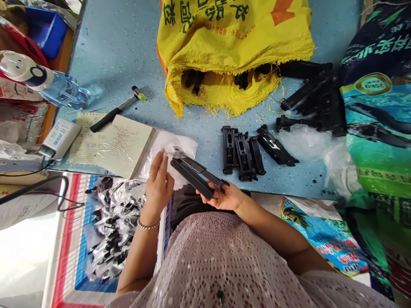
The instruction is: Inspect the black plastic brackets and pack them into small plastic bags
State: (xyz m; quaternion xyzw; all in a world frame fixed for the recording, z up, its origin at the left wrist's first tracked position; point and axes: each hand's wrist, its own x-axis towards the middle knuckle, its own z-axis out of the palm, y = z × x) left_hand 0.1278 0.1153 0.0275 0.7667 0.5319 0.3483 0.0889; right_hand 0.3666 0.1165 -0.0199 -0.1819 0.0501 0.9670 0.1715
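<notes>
My right hand (pixel 224 196) is wrapped round the lower end of a long black plastic part (pixel 195 176), which slants up to the left over the table's front edge. My left hand (pixel 159 177) is raised at the part's upper end, fingertips together near a thin clear plastic piece; what they pinch is too small to tell. White plastic bags (pixel 183 143) lie behind my hands. To the left is a pale pad (pixel 126 139) with many tiny pins on it. Several similar black parts (pixel 244 154) lie on the table at the right.
A yellow sack (pixel 237 55) with black parts inside lies at the back. A hammer (pixel 118 109), a white box (pixel 61 137) and a water bottle (pixel 61 87) are at left. Below the edge stands a basket (pixel 80 252) of bagged parts. More black parts (pixel 321 98) are piled right.
</notes>
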